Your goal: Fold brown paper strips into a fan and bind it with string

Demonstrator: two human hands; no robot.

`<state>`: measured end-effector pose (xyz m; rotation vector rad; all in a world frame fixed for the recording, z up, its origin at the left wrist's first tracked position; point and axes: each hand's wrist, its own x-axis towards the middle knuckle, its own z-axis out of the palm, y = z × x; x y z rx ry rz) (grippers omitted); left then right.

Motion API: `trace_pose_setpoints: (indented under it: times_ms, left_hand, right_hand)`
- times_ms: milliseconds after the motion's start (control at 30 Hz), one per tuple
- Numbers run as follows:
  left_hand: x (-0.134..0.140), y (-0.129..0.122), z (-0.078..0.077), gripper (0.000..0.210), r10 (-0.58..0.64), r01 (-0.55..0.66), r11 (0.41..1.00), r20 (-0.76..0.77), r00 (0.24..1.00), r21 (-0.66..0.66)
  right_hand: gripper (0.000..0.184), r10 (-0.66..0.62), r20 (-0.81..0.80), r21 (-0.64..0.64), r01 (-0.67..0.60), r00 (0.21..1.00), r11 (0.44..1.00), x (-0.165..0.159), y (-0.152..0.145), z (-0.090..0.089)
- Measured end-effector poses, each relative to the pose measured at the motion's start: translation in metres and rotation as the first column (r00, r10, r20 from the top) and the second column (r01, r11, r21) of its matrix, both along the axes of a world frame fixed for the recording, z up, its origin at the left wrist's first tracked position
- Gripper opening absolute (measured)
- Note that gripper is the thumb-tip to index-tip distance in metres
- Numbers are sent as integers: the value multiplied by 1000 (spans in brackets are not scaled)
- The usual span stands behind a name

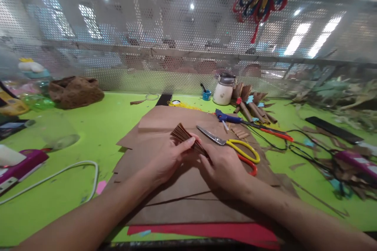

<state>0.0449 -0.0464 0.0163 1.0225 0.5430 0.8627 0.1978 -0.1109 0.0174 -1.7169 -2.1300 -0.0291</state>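
Both hands pinch a pleated brown paper fan [185,138]: the left hand [167,160] closes fingers over its spread end, the right hand [224,166] grips the gathered end. It lies over brown paper sheets [176,200] on the green bench [88,133], with yellow-handled scissors [232,145] just beside the right hand.

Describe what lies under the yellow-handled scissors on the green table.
The scissors rest on sheets of brown paper, blades pointing toward the pleated paper fan held by both hands. A red-orange handle peeks from below; whatever else it belongs to is covered.
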Motion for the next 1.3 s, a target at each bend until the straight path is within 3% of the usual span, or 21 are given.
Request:
trace_pose_setpoints:
  times_ms: [367, 633, 733, 833, 933, 1033, 1133, 1200, 1300]
  left_hand:
    - [-3, 7, -1, 14, -94, 95, 995, 85, 992, -8]
    - [-2, 8, -3, 14, -66, 70, 996, 78, 995, -51]
    - [-2, 7, -3, 14, -78, 82, 996, 83, 993, -38]
    - [-3, 7, -1, 13, -78, 78, 997, 85, 993, 3]
    - [-5, 7, 0, 13, -86, 81, 994, 72, 994, 67]
    - [-7, 6, 1, 14, -94, 89, 991, 38, 995, 103]
    - [-7, 5, 3, 14, -110, 108, 990, 24, 994, 94]
    - [-6, 4, 4, 14, -113, 111, 988, 12, 994, 104]
    - [-5, 4, 5, 15, -76, 78, 987, -23, 997, 140]
  right_hand:
    - [26, -29, -27, 75, 31, 999, 997, 2, -2, -5]
    - [26, 15, -171, 65, -4, 985, 998, 5, 0, -9]
    - [27, 55, -299, 44, -43, 953, 998, 5, 2, -8]
    - [26, 100, -487, -2, -116, 868, 993, 5, 4, -4]
    - [27, 71, -685, -102, -192, 725, 976, 5, 7, -1]
    - [37, -55, -858, -203, -238, 511, 950, 6, 11, -1]
    - [41, -192, -928, -294, -310, 320, 904, 6, 12, -3]
    - [39, -234, -934, -320, -339, 268, 885, 6, 13, -4]
    - [36, -220, -943, -294, -315, 250, 902, 7, 12, -3]
